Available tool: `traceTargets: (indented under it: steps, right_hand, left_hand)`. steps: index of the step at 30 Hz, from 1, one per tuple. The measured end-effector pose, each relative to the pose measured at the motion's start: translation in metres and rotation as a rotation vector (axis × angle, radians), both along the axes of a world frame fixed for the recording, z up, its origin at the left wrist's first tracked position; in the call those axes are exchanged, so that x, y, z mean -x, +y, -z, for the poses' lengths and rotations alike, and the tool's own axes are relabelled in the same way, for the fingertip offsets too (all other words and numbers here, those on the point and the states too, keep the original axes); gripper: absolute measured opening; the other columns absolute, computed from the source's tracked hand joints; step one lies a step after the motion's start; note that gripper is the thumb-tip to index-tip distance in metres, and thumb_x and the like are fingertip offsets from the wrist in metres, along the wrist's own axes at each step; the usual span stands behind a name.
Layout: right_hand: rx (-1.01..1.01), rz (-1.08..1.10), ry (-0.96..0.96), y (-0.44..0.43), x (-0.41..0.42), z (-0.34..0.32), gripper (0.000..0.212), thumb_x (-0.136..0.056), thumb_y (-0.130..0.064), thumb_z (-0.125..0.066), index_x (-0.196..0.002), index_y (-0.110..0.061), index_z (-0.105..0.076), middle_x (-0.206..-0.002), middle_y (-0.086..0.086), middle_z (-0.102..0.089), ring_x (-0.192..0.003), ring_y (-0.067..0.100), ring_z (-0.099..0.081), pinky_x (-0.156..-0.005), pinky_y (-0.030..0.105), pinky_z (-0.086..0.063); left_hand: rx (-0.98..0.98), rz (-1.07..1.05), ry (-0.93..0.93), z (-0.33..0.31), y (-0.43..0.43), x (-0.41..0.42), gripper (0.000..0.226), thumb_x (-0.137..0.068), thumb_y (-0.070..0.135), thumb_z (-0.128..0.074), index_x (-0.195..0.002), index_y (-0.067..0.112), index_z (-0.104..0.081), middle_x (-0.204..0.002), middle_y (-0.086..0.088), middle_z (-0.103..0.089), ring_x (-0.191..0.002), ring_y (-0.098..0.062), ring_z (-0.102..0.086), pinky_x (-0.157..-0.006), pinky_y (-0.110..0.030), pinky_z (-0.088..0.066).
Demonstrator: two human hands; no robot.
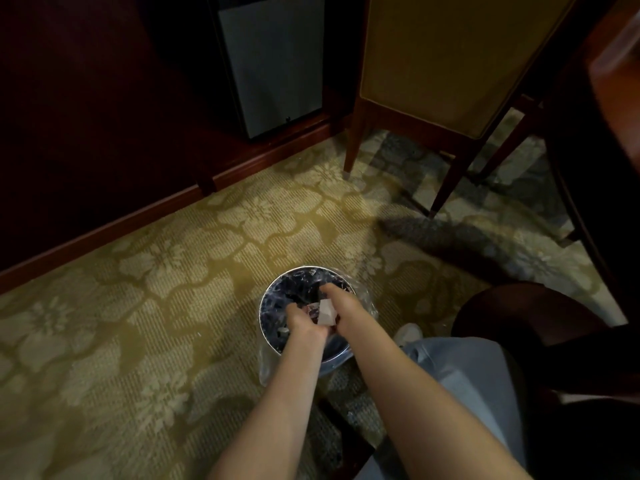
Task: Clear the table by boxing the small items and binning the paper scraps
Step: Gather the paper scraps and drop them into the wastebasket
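A round waste bin with a clear plastic liner stands on the patterned carpet, seen from above. Both my hands are over its mouth. My left hand is cupped with curled fingers around paper scraps, a white piece and a reddish one. My right hand lies over the scraps from the right, its fingers stretched toward the bin's far rim. A small pale scrap lies inside the bin near the left rim.
A yellow upholstered chair on wooden legs stands behind the bin. A grey mini-fridge sits in a dark wooden cabinet at the back. A dark round table edge is at the right, by my knee in light jeans.
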State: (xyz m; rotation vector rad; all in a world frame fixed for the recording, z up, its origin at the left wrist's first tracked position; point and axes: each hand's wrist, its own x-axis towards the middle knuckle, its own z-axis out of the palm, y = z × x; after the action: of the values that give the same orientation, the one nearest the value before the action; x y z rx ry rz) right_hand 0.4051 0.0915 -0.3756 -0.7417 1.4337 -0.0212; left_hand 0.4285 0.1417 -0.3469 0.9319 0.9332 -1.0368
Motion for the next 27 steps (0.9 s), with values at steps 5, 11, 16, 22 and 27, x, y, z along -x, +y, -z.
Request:
traceTargets:
  steps: [5,11,16,22,27]
  right_hand:
    - [-0.008,0.031,-0.046,0.003,-0.001,0.002,0.034,-0.082,-0.024,-0.06,-0.108,-0.003,-0.056,-0.09,0.014,-0.062,-0.074,0.027,-0.059,-0.066,0.031,-0.049]
    - [-0.002,0.038,-0.085,0.004,0.002,0.002,0.024,-0.088,-0.02,-0.053,-0.108,-0.007,-0.055,-0.096,0.013,-0.058,-0.072,0.023,-0.054,-0.056,0.029,-0.045]
    - [-0.025,0.04,-0.097,-0.001,0.013,0.002,0.023,-0.096,-0.023,-0.041,-0.08,-0.009,-0.049,-0.071,0.006,-0.046,-0.056,0.016,-0.043,-0.036,0.019,-0.038]
    - [-0.017,0.067,-0.13,0.0,0.017,-0.016,0.033,-0.098,-0.031,-0.036,-0.069,-0.016,-0.04,-0.05,0.004,-0.042,-0.032,0.01,-0.04,-0.028,0.015,-0.03]
    - [0.039,0.061,-0.197,-0.001,0.021,-0.041,0.035,-0.1,-0.03,-0.031,-0.077,-0.012,-0.049,-0.077,0.01,-0.05,-0.071,0.019,-0.051,-0.074,0.03,-0.045]
  left_hand:
    - [0.004,-0.018,-0.026,0.002,0.0,-0.002,0.043,-0.101,0.033,-0.026,-0.075,0.008,-0.049,-0.08,-0.015,-0.051,-0.071,-0.029,-0.048,-0.104,-0.044,-0.035]
    - [0.021,-0.039,-0.066,0.005,0.001,-0.003,0.04,-0.102,0.029,-0.026,-0.11,0.004,-0.056,-0.11,-0.015,-0.053,-0.107,-0.035,-0.049,-0.101,-0.042,-0.038]
    - [0.034,-0.041,-0.079,0.014,0.003,-0.004,0.037,-0.1,0.029,-0.029,-0.088,0.004,-0.055,-0.1,-0.022,-0.046,-0.069,-0.031,-0.042,-0.101,-0.044,-0.038]
    - [0.011,0.036,-0.103,0.008,0.002,-0.008,0.045,-0.099,0.036,-0.03,-0.133,0.014,-0.048,-0.107,-0.013,-0.049,-0.083,-0.02,-0.044,-0.085,-0.034,-0.038]
    - [0.033,0.073,-0.145,-0.021,0.001,-0.011,0.046,-0.1,0.038,-0.024,-0.136,0.018,-0.046,-0.147,-0.013,-0.036,-0.135,-0.025,-0.035,-0.107,-0.036,-0.03]
